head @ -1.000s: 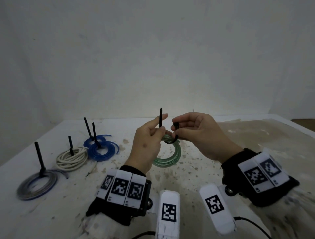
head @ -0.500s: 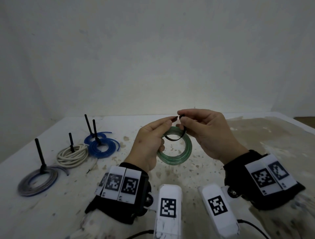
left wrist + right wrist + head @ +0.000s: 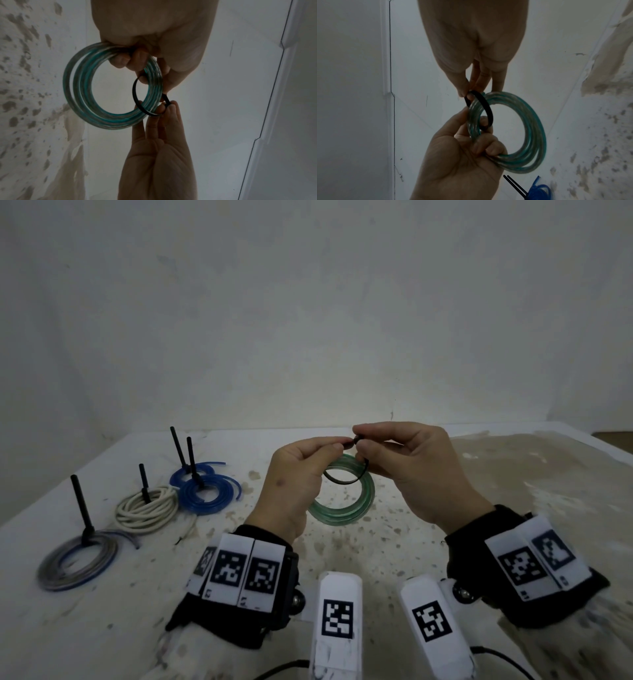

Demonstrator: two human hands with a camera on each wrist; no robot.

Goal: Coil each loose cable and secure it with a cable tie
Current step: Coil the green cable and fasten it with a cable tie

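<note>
I hold a green-clear cable coil (image 3: 346, 513) (image 3: 82, 83) (image 3: 536, 128) in the air above the table. My left hand (image 3: 342, 445) grips the coil with curled fingers, and its thumb and forefinger pinch one end of a black cable tie (image 3: 342, 481) (image 3: 134, 92) (image 3: 486, 106). The tie hangs as a loose loop around the coil's strands. My right hand (image 3: 359, 440) pinches the tie's other end, fingertip to fingertip with the left. Where the two ends meet is hidden by the fingers.
On the speckled white table (image 3: 513, 508), at the left, lie a grey coil (image 3: 78, 559), a white coil (image 3: 147, 508) and two blue coils (image 3: 205, 494), each with a black tie tail standing upright. A plain wall rises behind.
The tie's tail, upright in my left hand a second ago, is bent over so both ends meet between my fingertips. The coil and hands have risen a little.
</note>
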